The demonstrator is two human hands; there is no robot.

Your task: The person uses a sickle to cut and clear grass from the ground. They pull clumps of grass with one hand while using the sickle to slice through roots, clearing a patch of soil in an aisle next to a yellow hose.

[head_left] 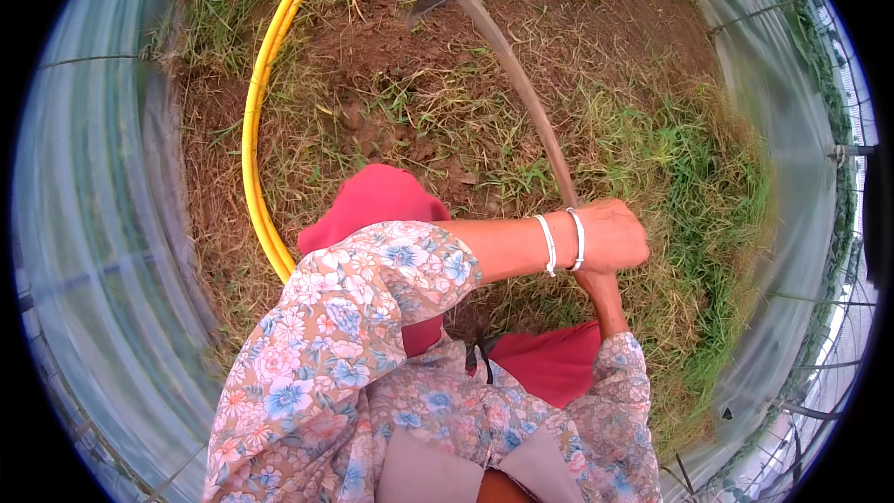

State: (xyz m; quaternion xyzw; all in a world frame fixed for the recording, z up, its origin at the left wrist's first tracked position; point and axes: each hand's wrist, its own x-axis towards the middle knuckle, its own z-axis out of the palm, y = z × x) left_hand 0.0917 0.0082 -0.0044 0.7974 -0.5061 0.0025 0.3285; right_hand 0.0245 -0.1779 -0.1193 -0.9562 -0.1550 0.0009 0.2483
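Note:
A long-handled hoe (523, 91) slants up and to the left across the middle, its wooden shaft slightly curved by the lens. Its dark metal blade (429, 3) points left at the top; whether it touches the soil I cannot tell. My left arm reaches across to the right, and my left hand (612, 236), with two white bands at the wrist, is closed in a fist on the lower shaft. Just below it is my right hand (596, 285), in line with the shaft; its fingers are hidden behind the left hand and wrist.
A yellow hose (251, 135) curves down the left side toward my knee. Brown soil (372, 23) with dry cut grass lies ahead, and green grass (694, 168) grows at right. Translucent plastic sheeting (102, 177) lines the left, with more plastic sheeting (787, 121) at right.

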